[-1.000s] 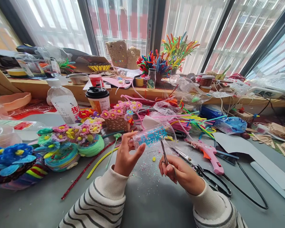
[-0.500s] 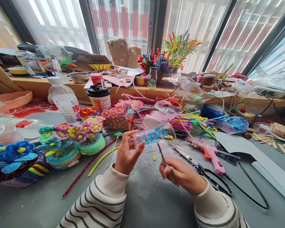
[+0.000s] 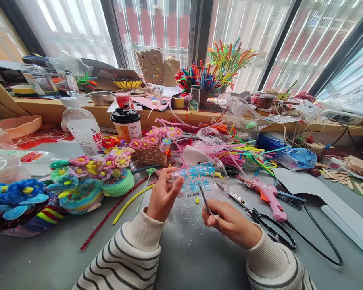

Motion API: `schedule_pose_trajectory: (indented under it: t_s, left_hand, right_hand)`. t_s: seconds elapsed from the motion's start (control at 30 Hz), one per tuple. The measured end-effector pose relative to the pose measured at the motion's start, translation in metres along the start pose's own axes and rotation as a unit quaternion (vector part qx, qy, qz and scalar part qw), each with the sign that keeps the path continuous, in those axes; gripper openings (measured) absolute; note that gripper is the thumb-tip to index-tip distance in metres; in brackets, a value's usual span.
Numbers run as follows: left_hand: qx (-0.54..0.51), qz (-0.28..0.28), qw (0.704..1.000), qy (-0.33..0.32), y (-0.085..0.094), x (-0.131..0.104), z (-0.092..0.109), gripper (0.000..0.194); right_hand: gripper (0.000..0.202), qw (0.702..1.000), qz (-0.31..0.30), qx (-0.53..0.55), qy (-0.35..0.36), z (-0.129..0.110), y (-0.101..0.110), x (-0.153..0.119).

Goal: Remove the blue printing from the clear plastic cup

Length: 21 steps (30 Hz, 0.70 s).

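Note:
A clear plastic cup with blue printed characters lies on its side in the air, its open rim toward the right. My left hand grips the cup near its base, thumb in front and fingers behind. In my right hand is a small pair of metal scissors, their tips up against the printed side of the cup. Whether the tips pierce the plastic I cannot tell. Under the cup, glitter specks and a small yellow bit lie on the grey table.
A pink glue gun with a black cord and larger black-handled scissors lie to the right. Pipe-cleaner flower baskets, a water bottle and a lidded drink cup stand at left. Pipe cleaners are heaped behind.
The cup has turned in my left hand, so more of its print and a barcode show, and its rim sits slightly farther right. The right hand has shifted a little left with the scissors.

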<state>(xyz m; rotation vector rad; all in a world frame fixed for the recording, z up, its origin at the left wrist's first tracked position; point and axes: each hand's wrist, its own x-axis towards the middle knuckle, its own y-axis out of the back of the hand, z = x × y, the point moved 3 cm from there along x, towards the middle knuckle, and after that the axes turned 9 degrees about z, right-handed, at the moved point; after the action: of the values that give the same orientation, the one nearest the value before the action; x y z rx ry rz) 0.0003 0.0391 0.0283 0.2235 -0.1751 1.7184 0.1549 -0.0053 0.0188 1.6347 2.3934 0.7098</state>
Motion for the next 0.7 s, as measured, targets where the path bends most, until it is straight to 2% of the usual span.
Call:
schedule_pose_trajectory:
  t_s: [0.23, 0.57, 0.7]
  left_hand:
    - [0.026, 0.006, 0.999, 0.017, 0.001, 0.001, -0.006, 0.045]
    - [0.087, -0.050, 0.995, 0.023, 0.002, 0.006, -0.011, 0.042]
    - [0.102, -0.069, 0.992, 0.039, 0.000, 0.005, -0.012, 0.040]
  right_hand:
    - [0.061, 1.000, -0.020, -0.008, -0.022, -0.003, 0.000, -0.002]
    - [0.063, 0.998, -0.063, -0.003, -0.031, 0.004, 0.003, -0.006]
    - [0.064, 0.993, -0.096, 0.023, -0.059, 0.007, 0.002, -0.008]
